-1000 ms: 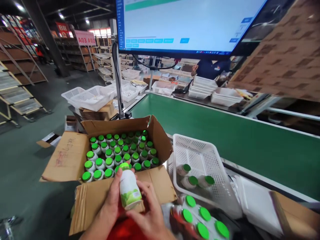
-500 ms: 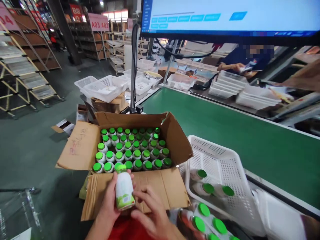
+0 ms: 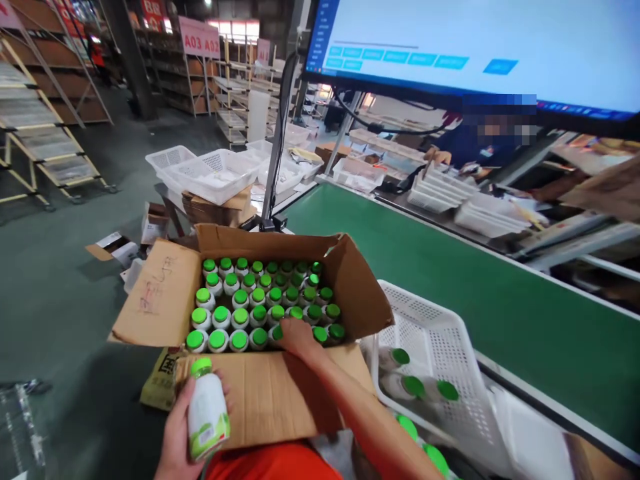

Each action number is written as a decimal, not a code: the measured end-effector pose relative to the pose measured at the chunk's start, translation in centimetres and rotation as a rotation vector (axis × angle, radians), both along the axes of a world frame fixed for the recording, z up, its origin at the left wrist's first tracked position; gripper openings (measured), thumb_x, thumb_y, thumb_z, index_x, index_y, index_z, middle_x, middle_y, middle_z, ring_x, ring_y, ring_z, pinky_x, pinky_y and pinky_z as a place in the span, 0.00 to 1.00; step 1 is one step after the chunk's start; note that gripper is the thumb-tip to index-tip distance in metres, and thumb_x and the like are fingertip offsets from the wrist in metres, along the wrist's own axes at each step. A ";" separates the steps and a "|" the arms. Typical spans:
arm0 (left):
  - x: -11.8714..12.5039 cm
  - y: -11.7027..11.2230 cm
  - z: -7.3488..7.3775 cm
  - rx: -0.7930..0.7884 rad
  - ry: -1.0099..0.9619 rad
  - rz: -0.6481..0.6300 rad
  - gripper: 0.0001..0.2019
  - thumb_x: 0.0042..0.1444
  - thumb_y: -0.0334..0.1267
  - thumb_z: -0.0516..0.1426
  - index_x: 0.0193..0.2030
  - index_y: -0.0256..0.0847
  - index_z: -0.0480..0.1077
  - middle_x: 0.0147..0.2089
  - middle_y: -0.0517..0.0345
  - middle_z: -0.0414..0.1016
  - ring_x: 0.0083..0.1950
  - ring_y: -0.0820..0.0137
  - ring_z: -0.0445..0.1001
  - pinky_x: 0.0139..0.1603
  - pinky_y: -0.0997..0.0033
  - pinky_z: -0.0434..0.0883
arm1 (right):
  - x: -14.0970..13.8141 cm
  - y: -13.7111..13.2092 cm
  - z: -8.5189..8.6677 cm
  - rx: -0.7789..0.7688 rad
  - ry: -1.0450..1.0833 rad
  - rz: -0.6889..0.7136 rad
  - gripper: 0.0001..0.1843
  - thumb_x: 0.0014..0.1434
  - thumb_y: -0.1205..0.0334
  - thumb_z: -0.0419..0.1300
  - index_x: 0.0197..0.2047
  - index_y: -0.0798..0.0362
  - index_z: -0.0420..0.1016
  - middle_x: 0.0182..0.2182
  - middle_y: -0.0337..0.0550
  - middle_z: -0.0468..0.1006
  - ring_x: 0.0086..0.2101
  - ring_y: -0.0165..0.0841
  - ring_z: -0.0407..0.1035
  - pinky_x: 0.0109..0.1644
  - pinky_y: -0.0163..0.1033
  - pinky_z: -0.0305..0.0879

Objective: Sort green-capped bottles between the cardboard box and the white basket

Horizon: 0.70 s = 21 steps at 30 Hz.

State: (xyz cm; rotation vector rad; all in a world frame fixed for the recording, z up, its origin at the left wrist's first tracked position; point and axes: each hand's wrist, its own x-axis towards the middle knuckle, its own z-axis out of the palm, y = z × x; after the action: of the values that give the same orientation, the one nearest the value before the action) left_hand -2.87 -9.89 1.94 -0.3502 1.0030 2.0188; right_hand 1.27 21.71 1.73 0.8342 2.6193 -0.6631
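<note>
While left hand [image 3: 177, 437] grips a green-capped bottle [image 3: 207, 413], its label [image 3: 210, 427] is unreadable.

Under my hands a bench edge carries the open carton [image 3: 155, 300] and, just beside it, a white basket [image 3: 440, 333]. Beyond runs the green belt [image 3: 450, 280]. A small box [image 3: 113, 247] lies on the floor [image 3: 60, 280].

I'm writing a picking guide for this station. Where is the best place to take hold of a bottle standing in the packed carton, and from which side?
Probably by the green cap, coming straight down from above. The bottles stand upright and tightly packed in the open carton, so only caps show and the sides seem blocked. The right hand reaches in from above at the near row; the left hand holds a bottle around its body.
</note>
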 end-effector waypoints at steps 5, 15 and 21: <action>0.4 2.2 2.9 -0.022 0.081 0.010 0.25 0.60 0.56 0.75 0.59 0.51 0.82 0.63 0.49 0.78 0.65 0.42 0.77 0.60 0.50 0.86 | 3.0 1.2 1.5 -0.079 0.190 -0.069 0.24 0.63 0.61 0.69 0.60 0.62 0.82 0.59 0.61 0.80 0.59 0.51 0.76 0.65 0.48 0.71; 2.9 10.0 5.4 0.258 0.133 -0.426 0.29 0.73 0.63 0.61 0.68 0.45 0.76 0.76 0.53 0.65 0.79 0.53 0.62 0.73 0.63 0.77 | 10.9 2.1 9.1 -0.848 0.955 -0.442 0.36 0.61 0.27 0.61 0.42 0.58 0.71 0.34 0.43 0.71 0.33 0.29 0.63 0.36 0.35 0.60; 4.2 13.2 7.1 0.441 0.193 -0.755 0.21 0.79 0.52 0.57 0.72 0.48 0.71 0.73 0.52 0.68 0.69 0.58 0.75 0.69 0.69 0.77 | 13.6 1.3 11.2 -0.730 0.810 -0.579 0.33 0.56 0.29 0.57 0.34 0.55 0.66 0.29 0.40 0.66 0.31 0.28 0.60 0.31 0.34 0.54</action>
State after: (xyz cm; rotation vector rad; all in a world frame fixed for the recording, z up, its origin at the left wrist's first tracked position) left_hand 1.36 3.35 9.02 0.4163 0.6297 1.5172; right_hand 14.85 23.03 12.98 1.2306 2.3096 -2.3387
